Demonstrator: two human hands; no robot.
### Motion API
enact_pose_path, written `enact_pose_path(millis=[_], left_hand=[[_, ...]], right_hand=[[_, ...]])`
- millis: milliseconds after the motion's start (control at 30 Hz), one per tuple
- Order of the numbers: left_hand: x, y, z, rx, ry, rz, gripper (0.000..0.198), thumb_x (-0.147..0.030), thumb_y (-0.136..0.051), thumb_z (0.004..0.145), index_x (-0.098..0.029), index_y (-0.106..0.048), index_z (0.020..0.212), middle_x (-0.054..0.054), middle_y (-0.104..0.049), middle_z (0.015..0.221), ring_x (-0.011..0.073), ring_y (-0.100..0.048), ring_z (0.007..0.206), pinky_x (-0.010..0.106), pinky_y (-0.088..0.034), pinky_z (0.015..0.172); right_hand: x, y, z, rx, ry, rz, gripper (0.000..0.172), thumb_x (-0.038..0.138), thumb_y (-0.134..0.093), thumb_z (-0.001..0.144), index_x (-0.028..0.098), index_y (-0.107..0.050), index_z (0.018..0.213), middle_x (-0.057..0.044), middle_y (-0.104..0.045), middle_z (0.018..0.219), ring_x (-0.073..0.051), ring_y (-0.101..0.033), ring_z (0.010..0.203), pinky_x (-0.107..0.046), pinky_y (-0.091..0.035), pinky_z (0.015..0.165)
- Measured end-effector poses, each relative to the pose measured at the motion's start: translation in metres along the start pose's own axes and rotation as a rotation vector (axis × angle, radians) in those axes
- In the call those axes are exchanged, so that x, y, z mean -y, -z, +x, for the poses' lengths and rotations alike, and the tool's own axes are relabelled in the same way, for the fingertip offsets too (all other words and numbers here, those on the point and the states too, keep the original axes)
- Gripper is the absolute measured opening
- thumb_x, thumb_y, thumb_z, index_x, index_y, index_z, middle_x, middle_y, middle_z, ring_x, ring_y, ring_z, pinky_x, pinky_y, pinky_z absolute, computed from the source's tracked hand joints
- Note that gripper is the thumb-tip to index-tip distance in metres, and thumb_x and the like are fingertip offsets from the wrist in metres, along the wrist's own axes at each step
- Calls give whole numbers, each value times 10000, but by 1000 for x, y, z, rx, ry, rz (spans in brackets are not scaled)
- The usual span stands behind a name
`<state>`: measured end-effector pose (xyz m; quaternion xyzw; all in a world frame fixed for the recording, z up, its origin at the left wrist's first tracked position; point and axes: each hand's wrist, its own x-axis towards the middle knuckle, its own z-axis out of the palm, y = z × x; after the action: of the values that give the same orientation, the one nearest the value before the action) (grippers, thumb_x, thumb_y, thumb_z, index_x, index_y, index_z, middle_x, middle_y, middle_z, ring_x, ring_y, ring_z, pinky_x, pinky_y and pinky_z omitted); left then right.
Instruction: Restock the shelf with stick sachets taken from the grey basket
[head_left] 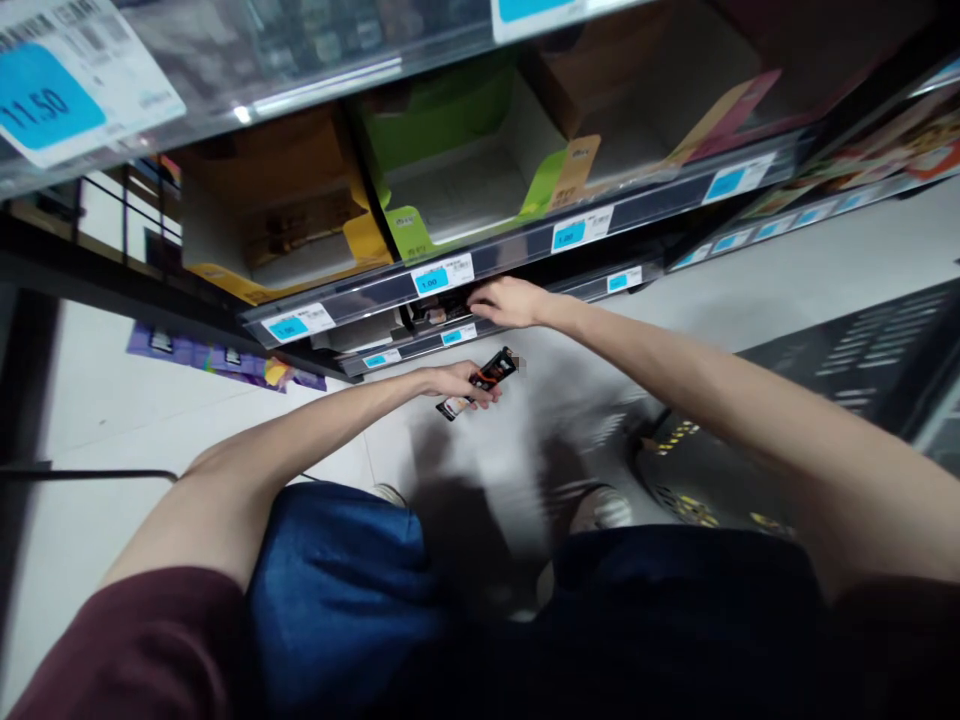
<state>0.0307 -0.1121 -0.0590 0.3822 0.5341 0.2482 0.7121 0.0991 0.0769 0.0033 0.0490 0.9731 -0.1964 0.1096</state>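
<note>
My left hand (459,382) is closed round a slim black and orange snack bar (484,380) and holds it above the floor in front of the shelves. My right hand (506,300) reaches into the lowest shelf (420,345), its fingers curled on dark packets (435,314) lying there; what they grip is hidden.
Above the low shelf stand nearly empty display cartons, a yellow one (277,215) and a green one (457,165), behind blue price tags (442,275). A dark perforated cart or basket (825,380) sits on the pale floor at right. Purple packets (217,358) lie at left.
</note>
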Motion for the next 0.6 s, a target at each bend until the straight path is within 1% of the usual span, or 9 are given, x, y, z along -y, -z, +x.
enact_pose_path(millis=[67, 133, 167, 233, 300, 400, 500, 600], left_hand=[[-2, 1, -1, -73, -22, -90, 457, -361, -845, 663, -121, -674, 1012, 97, -726, 941, 173, -690, 770, 278, -535, 660], [-5, 3, 1, -153, -58, -168, 467, -376, -833, 693, -114, -641, 1028, 118, -726, 966, 173, -699, 761, 331, -559, 731], [-7, 3, 3, -183, -81, -209, 465, -375, -826, 708, -111, -629, 1036, 124, -724, 971, 171, -700, 758, 354, -563, 762], [-13, 2, 8, -221, -138, -289, 460, -359, -810, 737, -108, -608, 1066, 129, -722, 978, 175, -706, 789, 389, -562, 826], [-18, 1, 13, -246, -192, -349, 461, -335, -799, 756, -108, -590, 1099, 133, -723, 990, 184, -710, 846, 416, -547, 892], [-20, -2, 19, -281, -226, -369, 503, -280, -820, 734, -123, -572, 1142, 142, -716, 1056, 187, -708, 900, 444, -518, 954], [-13, -1, 17, -329, -213, -350, 551, -231, -866, 658, -136, -580, 1119, 129, -706, 1090, 182, -706, 895, 460, -513, 962], [-5, 1, 12, -357, -213, -358, 496, -277, -866, 655, -150, -624, 1069, 101, -696, 1103, 188, -689, 948, 465, -519, 965]], right_hand=[[-10, 9, -10, 103, -94, 253, 452, 496, -469, 968, 148, -735, 1080, -114, -741, 1017, -243, -689, 920, -334, -507, 858], [-19, 13, -20, 201, -172, 463, 477, 578, -605, 870, 148, -756, 1011, -89, -750, 901, -206, -695, 794, -296, -536, 762], [-23, 14, -25, 237, -191, 544, 482, 584, -687, 801, 148, -761, 991, -83, -750, 876, -196, -693, 769, -285, -544, 735], [-29, 14, -30, 271, -202, 669, 486, 555, -799, 690, 142, -765, 944, -80, -751, 850, -186, -694, 765, -271, -558, 715], [-32, 14, -31, 264, -199, 764, 460, 524, -830, 665, 134, -759, 899, -82, -750, 835, -184, -700, 780, -267, -573, 724], [-37, 18, -25, 186, -231, 816, 391, 472, -834, 692, 133, -735, 861, -73, -741, 794, -185, -705, 777, -273, -595, 744], [-44, 23, -20, 97, -305, 815, 290, 385, -809, 758, 130, -695, 835, -64, -719, 762, -162, -691, 728, -284, -609, 747], [-51, 26, -21, 46, -369, 821, 201, 289, -774, 809, 126, -657, 798, -51, -689, 733, -137, -668, 679, -297, -612, 755]])
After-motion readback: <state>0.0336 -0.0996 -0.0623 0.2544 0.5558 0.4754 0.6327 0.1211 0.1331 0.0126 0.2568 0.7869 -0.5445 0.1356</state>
